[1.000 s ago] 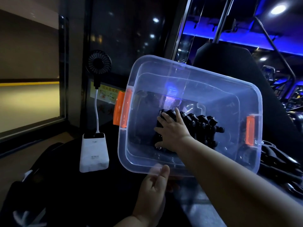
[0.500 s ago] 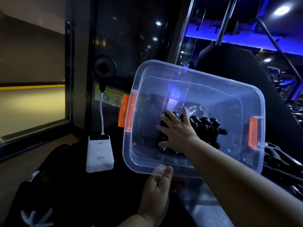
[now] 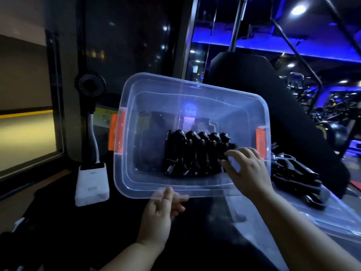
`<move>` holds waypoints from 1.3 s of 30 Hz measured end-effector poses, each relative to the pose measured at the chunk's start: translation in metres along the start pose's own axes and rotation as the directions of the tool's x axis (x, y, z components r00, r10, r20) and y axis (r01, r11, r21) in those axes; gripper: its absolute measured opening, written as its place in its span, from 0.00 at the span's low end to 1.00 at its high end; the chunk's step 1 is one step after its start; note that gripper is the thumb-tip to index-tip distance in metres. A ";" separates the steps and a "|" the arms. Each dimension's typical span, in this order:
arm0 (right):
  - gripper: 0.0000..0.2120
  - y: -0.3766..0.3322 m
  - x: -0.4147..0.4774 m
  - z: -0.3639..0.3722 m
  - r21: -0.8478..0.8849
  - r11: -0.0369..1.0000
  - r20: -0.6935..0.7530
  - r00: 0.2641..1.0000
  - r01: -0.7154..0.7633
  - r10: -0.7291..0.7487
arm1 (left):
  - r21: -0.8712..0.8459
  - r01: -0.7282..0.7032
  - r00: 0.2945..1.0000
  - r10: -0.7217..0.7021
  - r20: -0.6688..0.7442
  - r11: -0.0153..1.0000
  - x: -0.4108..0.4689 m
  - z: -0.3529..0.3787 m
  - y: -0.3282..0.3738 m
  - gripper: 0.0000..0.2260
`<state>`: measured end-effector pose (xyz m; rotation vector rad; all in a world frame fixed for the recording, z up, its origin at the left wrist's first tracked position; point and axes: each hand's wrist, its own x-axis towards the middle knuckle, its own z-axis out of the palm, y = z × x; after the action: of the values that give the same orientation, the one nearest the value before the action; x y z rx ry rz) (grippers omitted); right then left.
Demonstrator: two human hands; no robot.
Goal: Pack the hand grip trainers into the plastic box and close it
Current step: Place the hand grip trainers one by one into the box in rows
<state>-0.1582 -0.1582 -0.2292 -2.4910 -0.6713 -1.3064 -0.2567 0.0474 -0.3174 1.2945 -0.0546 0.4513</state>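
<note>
- Plastic box [image 3: 195, 89] is tipped up with its open mouth facing me. My left hand [image 3: 162, 214] is clamped on the near rim, thumb over the edge and fingers underneath, and that grip holds the box at this angle.
- The tilt looks deliberate: the contents settle toward the low side and I can see the whole floor of the box.
- Hand grip trainers [image 3: 195, 153], black, sit inside in one tight row, side by side, with the springs toward me. The row runs from the middle to the right, and the left part of the floor is bare.
- My right hand [image 3: 248, 171] reaches in over the near right rim. The fingers are curled on the last trainer at the right end, forefinger on top and thumb below.
- That reads as a pinch. I judge it is seating that piece snug against its neighbour.
- Orange latches [image 3: 117, 132] on both short ends are unfastened, and there is no lid on the box.
- Just right of the box, loose trainers [image 3: 293, 173] are heaped on a clear sheet [image 3: 336, 220] that I take for the lid. Packing is only partway done: those go in first, then the lid.
- To the left, well apart from the box, is a white power bank [image 3: 91, 184] with a small fan [image 3: 90, 85] on a stalk.
- The light is dim, so the fine finger contact is hard to read.
</note>
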 end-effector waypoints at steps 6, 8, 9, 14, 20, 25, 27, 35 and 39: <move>0.07 0.062 -0.054 -0.017 0.196 0.852 -0.017 0.867 -0.485 0.497 | 0.005 0.006 0.999 -0.006 -0.048 1.000 -0.001 0.003 -0.001 0.17; 0.08 0.081 -0.068 -0.017 0.204 0.802 0.086 0.826 -0.562 0.557 | 0.012 0.003 0.998 -0.002 -0.058 1.000 0.000 0.004 -0.002 0.15; 0.08 0.090 -0.074 -0.017 0.185 0.791 0.128 0.813 -0.583 0.568 | 0.012 0.001 0.998 -0.001 -0.063 1.000 0.000 0.004 -0.003 0.15; 0.16 0.119 -0.087 -0.018 0.086 0.743 0.350 0.718 -0.664 0.602 | 0.010 -0.007 0.997 0.007 -0.076 1.000 0.000 0.006 -0.004 0.15; 0.18 0.135 -0.085 -0.014 -0.035 0.734 0.433 0.652 -0.678 0.623 | 0.016 -0.014 0.997 0.015 -0.072 1.000 0.001 0.003 -0.005 0.15; 0.19 0.149 -0.083 -0.005 -0.115 0.726 0.476 0.604 -0.677 0.639 | 0.017 -0.016 0.996 0.018 -0.084 1.000 0.001 0.006 -0.005 0.15; 0.18 0.151 -0.078 0.000 -0.147 0.729 0.471 0.600 -0.669 0.646 | 0.023 -0.021 0.996 0.023 -0.090 1.000 0.001 0.006 -0.005 0.15; 0.22 0.158 -0.060 0.020 -0.235 0.677 0.392 0.570 -0.697 0.722 | 0.012 -0.035 0.995 0.036 -0.096 0.999 0.000 0.008 -0.006 0.17; 0.21 0.166 -0.051 0.028 -0.229 0.678 0.373 0.580 -0.699 0.724 | 0.021 -0.042 0.993 0.044 -0.106 0.999 0.002 0.008 -0.010 0.18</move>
<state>-0.0793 -0.3034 -0.2880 -2.6492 0.3403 -0.4563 -0.2496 0.0385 -0.3233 1.2872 0.0109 0.5584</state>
